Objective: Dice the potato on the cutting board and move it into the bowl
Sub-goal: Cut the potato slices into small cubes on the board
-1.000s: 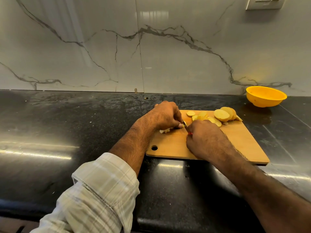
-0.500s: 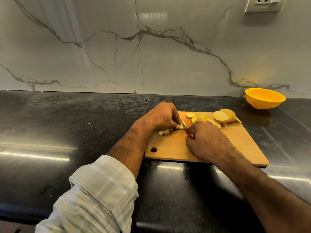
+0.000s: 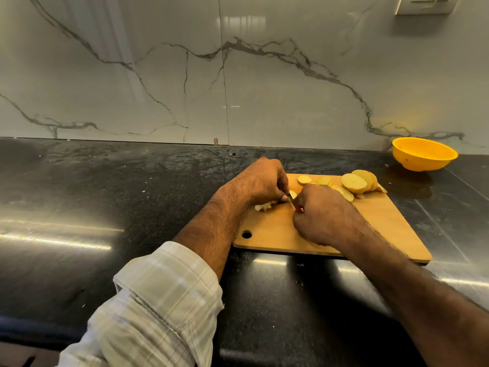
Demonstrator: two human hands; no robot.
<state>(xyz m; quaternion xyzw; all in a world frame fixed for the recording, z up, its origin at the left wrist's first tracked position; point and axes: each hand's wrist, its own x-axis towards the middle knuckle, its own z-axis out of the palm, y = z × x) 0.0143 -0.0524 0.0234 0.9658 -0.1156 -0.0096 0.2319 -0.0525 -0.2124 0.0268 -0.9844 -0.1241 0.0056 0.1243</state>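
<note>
A dark, glossy stone table (image 3: 132,207) runs along a pale marble-veined wall (image 3: 158,75), with a wall socket (image 3: 423,4) at the top right; no brand, label or writing can be read anywhere. A wooden cutting board (image 3: 383,229) lies toward the table's right side, its round hanging hole at the near left corner. A yellow bowl (image 3: 423,154) sits at the table's back right, well apart from the board, and no potato can be seen in it. Round potato slices (image 3: 354,183) are heaped at the board's far right corner, and a few small cut pieces (image 3: 263,207) lie by its left edge. The right hand (image 3: 325,215) is curled tightly round a knife (image 3: 291,199), of which only a sliver of blade and a hint of red handle show. The left hand (image 3: 267,181), fingers bent, pins a potato piece (image 3: 293,194) just beside the blade. The step in hand appears to be dicing, early on, since most slices are uncut. The next move likely calls for a straight downward cut close to the left fingertips, kept tucked back, then fresh slices drawn in from the heap.
</note>
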